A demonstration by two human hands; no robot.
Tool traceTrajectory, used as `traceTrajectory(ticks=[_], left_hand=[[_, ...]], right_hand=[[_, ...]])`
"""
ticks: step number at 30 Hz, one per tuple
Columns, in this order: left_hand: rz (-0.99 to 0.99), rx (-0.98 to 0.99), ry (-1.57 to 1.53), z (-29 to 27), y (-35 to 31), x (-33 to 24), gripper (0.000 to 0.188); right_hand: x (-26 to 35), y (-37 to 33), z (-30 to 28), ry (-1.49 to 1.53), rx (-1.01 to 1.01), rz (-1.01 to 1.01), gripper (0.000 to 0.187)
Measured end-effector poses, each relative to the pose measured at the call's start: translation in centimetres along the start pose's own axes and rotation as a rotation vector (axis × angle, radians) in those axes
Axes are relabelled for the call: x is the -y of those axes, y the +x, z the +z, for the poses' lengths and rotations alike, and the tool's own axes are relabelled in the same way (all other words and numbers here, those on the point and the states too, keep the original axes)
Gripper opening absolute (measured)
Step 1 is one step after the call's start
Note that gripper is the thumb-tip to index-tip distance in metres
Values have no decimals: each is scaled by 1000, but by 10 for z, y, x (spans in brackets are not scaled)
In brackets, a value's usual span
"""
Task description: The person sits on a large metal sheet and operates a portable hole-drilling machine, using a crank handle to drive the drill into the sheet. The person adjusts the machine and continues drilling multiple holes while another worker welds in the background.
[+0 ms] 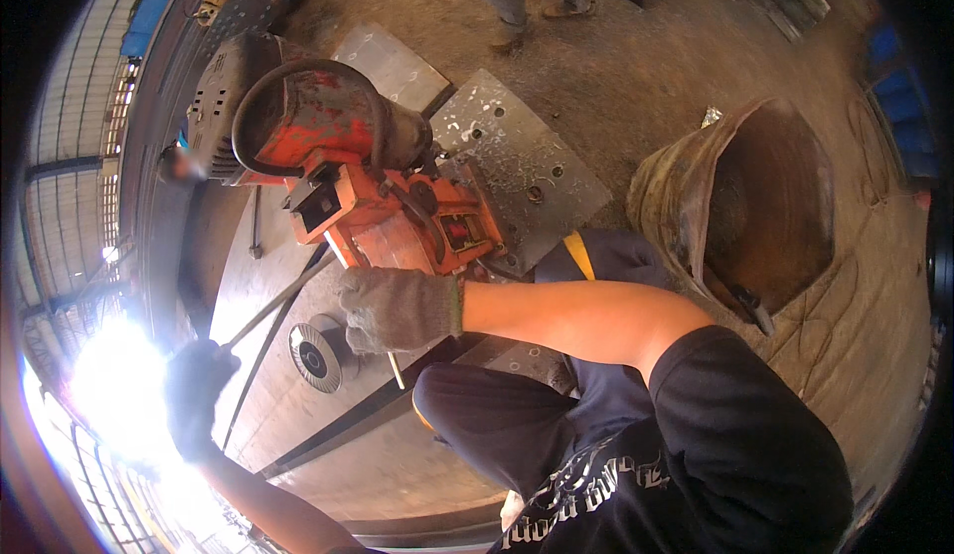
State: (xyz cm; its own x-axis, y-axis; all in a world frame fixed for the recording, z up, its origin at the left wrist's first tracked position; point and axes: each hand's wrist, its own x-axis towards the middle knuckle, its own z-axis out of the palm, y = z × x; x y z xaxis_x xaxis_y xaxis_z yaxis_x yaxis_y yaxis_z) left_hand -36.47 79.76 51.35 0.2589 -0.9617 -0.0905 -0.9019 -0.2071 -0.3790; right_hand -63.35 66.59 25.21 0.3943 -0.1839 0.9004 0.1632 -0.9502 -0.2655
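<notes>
In front of me an orange drilling machine (397, 226) with a grey motor housing (214, 107) lies over steel plates. My left hand (199, 390), in a dark grey glove, is closed round the lower end of a metal rod (273, 306). That rod slants up to the machine's orange body. Just below the body my right hand (397, 311), also gloved, makes a fist. A thin pale rod (397, 370) sticks out under this fist; the grip itself is hidden. Between my hands sits a round, ribbed disc (316, 355) with a dark centre.
Steel plates with drilled holes (527, 152) lie beyond the machine. A rusty open drum (686, 196) stands at right, with a dark handle (750, 306) at its rim. Two people's legs show at the far side. Glare (114, 385) washes out the left edge.
</notes>
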Motion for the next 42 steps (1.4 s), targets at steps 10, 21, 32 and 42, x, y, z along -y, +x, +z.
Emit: traceTrajectory(ticks=[10, 21, 32, 42], left_hand=[[-319, -350, -154, 47, -9, -11, 50], [-438, 152, -786, 221, -120, -187, 41], [-495, -35, -1047, 281, -125, -204, 39], [-430, -148, -853, 278, -118, -180, 37]], right_hand=[[-5, -5, 3, 188, 106, 22, 17], [-6, -8, 6, 31, 104, -82, 12], [-8, -6, -1, 86, 98, -40, 8], [-8, -2, 10, -9, 97, -54, 6]])
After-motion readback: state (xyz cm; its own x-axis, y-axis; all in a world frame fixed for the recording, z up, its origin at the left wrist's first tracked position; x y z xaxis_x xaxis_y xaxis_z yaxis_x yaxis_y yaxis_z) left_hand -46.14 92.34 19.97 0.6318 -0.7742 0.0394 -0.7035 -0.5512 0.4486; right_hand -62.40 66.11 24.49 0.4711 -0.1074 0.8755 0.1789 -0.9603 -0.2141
